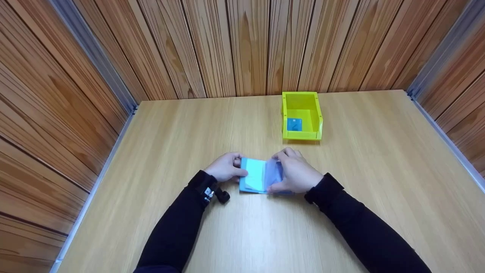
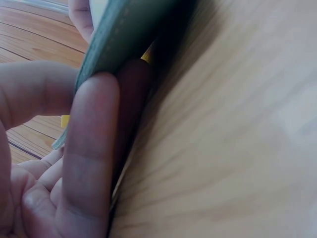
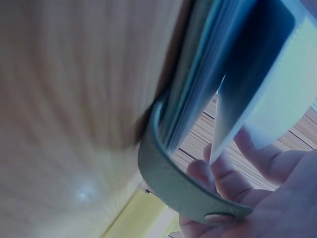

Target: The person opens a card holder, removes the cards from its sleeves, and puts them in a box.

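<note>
A small light-blue card holder [image 1: 254, 175] with clear sleeves lies open at the middle of the table. My left hand [image 1: 226, 167] pinches its left cover, thumb on top and fingers beneath; the left wrist view shows the stitched cover edge [image 2: 106, 42] tilted up between them. Over the right half, my right hand [image 1: 300, 172] pinches a raised translucent sleeve [image 1: 273, 174] between thumb and fingers. In the right wrist view a strap [image 3: 173, 181] with a snap button curves out from the holder's side towards the palm, beside a stack of sleeves.
Beyond my right hand, a yellow-green bin [image 1: 312, 135] stands near the back wall with a blue card [image 1: 294, 124] inside. Wood-panel walls [image 1: 248, 45] enclose the table [image 1: 182, 129] at the back and sides. A small black camera [image 1: 222, 196] sits at my left wrist.
</note>
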